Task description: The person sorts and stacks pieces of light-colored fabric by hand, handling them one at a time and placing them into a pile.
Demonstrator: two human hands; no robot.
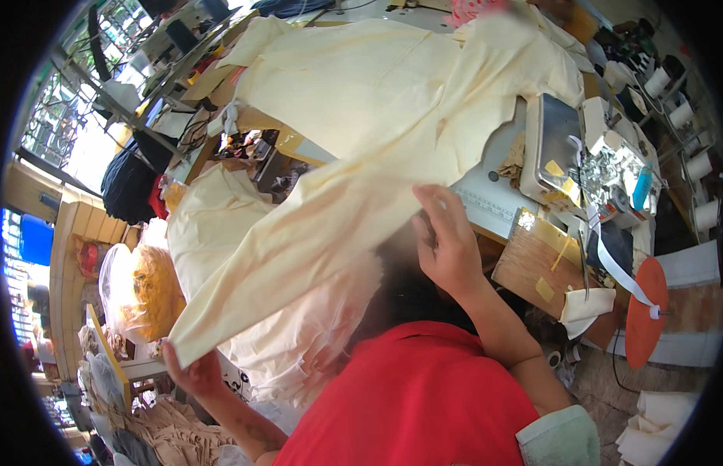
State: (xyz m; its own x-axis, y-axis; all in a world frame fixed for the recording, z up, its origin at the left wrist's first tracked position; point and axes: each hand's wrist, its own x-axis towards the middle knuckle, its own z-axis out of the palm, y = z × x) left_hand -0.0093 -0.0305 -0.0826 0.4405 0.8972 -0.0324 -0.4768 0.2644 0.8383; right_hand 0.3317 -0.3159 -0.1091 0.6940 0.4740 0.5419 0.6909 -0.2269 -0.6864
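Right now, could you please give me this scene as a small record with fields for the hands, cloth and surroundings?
Left hand: holding the narrow end of the cream cloth
Right hand: loosely curved, thumb apart from fingers, fingertips at the cloth's edge
Cloth state: spread across the worktable, creased, narrowing toward the left hand
Left side: clear bag with yellow contents
Right side: orange disc, wooden board

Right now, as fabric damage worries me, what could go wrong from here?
The long cream cloth could slide off the pale flat worktable if the left hand, holding its tapered end, pulls hard. Its right part lies close to the boxy cream machine with a dark top, so it might snag. Its near stretch hangs over a bunched pale fabric heap, so they may tangle.
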